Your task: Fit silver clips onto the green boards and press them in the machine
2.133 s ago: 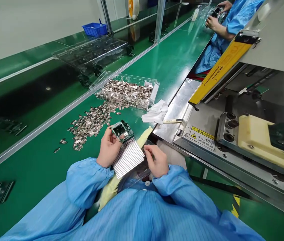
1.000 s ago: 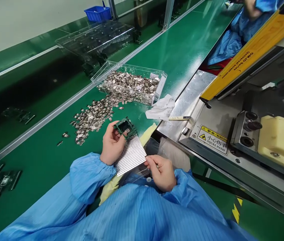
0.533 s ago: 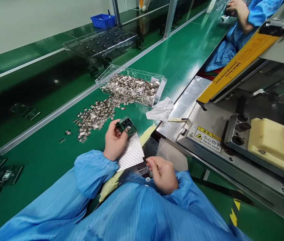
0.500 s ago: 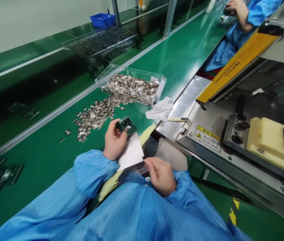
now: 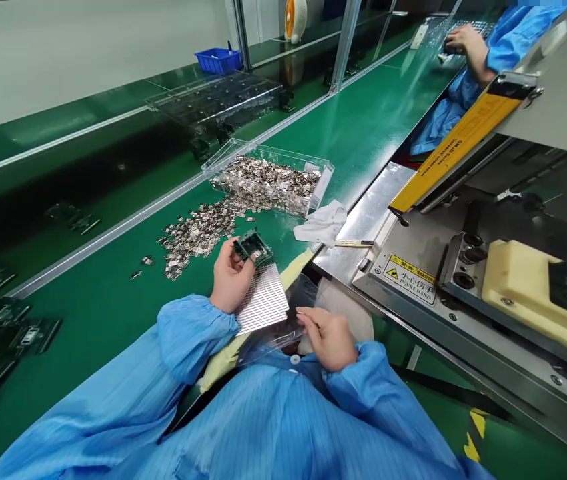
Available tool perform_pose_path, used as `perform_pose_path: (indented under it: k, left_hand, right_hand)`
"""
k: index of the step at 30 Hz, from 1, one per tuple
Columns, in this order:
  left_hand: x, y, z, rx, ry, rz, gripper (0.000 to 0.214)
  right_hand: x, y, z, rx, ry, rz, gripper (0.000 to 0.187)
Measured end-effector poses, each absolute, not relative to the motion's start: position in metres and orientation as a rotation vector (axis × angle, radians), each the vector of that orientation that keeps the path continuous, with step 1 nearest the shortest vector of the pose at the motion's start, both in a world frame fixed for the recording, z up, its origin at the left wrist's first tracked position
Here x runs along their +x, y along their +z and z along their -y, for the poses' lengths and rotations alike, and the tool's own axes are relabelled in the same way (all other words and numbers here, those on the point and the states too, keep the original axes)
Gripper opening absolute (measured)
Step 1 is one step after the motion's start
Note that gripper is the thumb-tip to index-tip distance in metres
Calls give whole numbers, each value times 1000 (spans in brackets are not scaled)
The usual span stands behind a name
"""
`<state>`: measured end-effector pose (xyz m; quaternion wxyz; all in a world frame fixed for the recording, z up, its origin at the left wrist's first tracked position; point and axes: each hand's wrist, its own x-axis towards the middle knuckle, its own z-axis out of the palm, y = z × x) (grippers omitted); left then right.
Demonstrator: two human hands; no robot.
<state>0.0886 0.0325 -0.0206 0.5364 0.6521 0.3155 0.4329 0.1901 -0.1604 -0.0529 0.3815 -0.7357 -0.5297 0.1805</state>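
As before, board in left hand.

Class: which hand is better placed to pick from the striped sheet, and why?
Probably the right hand: its fingers sit beside the striped sheet, while the left hand holds the green board.

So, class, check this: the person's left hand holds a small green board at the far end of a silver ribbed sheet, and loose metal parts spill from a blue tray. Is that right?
Not quite. The head view shows the left hand holding the small green board at the far end of the silver ribbed sheet, but the metal parts spill from a clear plastic tray, not a blue one.
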Motion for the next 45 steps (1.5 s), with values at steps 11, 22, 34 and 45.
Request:
perform_pose_path:
  k: [11, 22, 34, 45]
  left_hand:
    - [72, -3, -3, 1380, 926, -639, 40]
    - [70, -9, 28, 1353, 810, -470, 32]
    - [64, -7, 32, 1503, 765, -456, 31]
    - [57, 14, 43, 1506, 800, -463, 29]
  right_hand:
    - [217, -27, 159, -1895, 620, 1108, 12]
    - [191, 15, 130, -1528, 359, 926, 5]
    - [172, 13, 114, -1660, -19, 1159, 10]
    - [180, 9, 131, -1355, 314, 893, 10]
